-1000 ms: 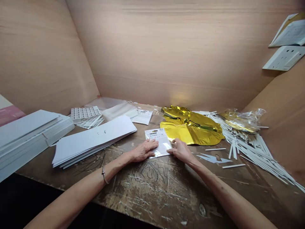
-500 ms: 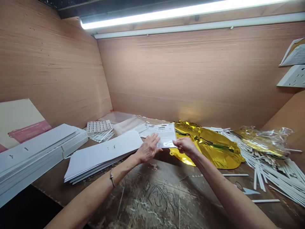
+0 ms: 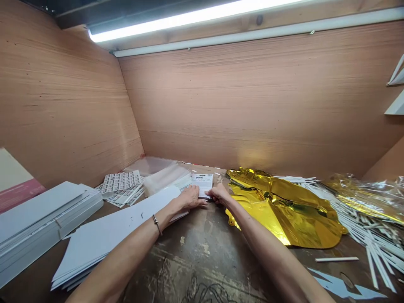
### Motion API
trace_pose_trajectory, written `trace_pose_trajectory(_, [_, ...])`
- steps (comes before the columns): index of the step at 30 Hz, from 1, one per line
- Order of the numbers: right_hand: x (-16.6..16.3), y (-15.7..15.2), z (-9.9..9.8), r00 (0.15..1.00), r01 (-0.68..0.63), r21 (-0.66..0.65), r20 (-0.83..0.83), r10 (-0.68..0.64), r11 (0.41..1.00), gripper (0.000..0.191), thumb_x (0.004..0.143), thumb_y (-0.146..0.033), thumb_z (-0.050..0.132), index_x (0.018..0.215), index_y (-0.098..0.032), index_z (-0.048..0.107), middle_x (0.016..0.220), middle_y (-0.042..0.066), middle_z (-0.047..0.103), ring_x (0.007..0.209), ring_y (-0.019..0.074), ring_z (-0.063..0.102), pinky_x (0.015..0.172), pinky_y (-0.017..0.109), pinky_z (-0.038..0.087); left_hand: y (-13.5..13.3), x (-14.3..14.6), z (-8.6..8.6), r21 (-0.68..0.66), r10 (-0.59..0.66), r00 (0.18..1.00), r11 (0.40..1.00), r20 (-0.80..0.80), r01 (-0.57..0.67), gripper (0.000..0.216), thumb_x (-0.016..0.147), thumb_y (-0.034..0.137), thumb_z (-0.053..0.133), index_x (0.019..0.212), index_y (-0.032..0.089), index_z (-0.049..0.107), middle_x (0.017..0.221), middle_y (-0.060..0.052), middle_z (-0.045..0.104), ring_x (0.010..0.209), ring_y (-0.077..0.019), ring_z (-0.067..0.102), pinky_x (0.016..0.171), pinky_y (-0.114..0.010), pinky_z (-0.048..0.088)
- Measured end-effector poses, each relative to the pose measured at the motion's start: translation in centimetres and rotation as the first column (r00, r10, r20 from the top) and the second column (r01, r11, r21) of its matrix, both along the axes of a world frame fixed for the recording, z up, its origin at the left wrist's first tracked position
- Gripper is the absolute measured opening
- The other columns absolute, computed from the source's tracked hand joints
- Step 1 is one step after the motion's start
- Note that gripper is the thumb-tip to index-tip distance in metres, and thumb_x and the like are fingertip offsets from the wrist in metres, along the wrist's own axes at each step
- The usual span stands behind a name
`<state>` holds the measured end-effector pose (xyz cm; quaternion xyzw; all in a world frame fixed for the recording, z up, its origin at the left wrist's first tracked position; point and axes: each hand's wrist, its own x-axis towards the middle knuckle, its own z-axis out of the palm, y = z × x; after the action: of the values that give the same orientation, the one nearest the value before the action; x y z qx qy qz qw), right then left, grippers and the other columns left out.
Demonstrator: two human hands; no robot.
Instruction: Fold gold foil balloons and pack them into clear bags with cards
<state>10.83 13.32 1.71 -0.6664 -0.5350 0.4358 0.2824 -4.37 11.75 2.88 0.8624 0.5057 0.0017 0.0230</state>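
white and printed near its top edge, the small packet sits toward the back of the desk, between my two hands, though i cannot tell whether it rests on the wood or on something beneath it. my right hand is curled with thumb and fingers pinching the packet's near right corner. my left hand lies along its left side, fingers stretched out, and i cannot tell if they grip it or only press there. a metal bracelet circles my left wrist. under that forearm spreads a slanted stack of white cards, with a taller white stack further left. behind the cards are sheets of small printed labels, and beside those, nearer the packet, a heap of clear plastic sleeves. just to the right of my right hand, shiny gold foil lies flattened and creased. past it are many loose white sticks, with a crinkled clear wrapping over some of them, and one lone stick lies near a pale jagged cut-out.
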Motion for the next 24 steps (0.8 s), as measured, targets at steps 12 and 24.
trace_pose_trajectory(12, [18.9, -12.0, 4.4, 0.752, -0.232, 0.508, 0.634, -0.178, 0.829, 0.026, 0.076, -0.033, 0.053, 0.091, -0.014, 0.061, 0.088, 0.007, 0.060, 0.081, 0.0134, 0.052, 0.073, 0.023, 0.036, -1.6, 3.8, 1.5, 0.102, -0.205, 0.979, 0.973, -0.023, 0.206, 0.053, 0.078, 0.057, 0.034, 0.097, 0.011, 0.049, 0.104, -0.016, 0.054, 0.097, -0.0264, 0.050, 0.080, -0.036, 0.039])
trace_pose_trajectory(24, [31.7, -21.0, 0.0, 0.539, -0.211, 0.377, 0.815, -0.215, 0.902, 0.047, 0.073, -0.049, 0.052, 0.108, -0.018, 0.055, 0.104, 0.009, 0.054, 0.097, 0.0228, 0.044, 0.083, 0.034, 0.033, -10.3, 20.9, -0.5, 0.045, -0.527, 0.848, 0.850, 0.058, 0.526, 0.067, 0.071, 0.058, 0.047, 0.121, 0.014, 0.039, 0.135, -0.017, 0.027, 0.126, -0.0336, 0.018, 0.097, -0.051, 0.021])
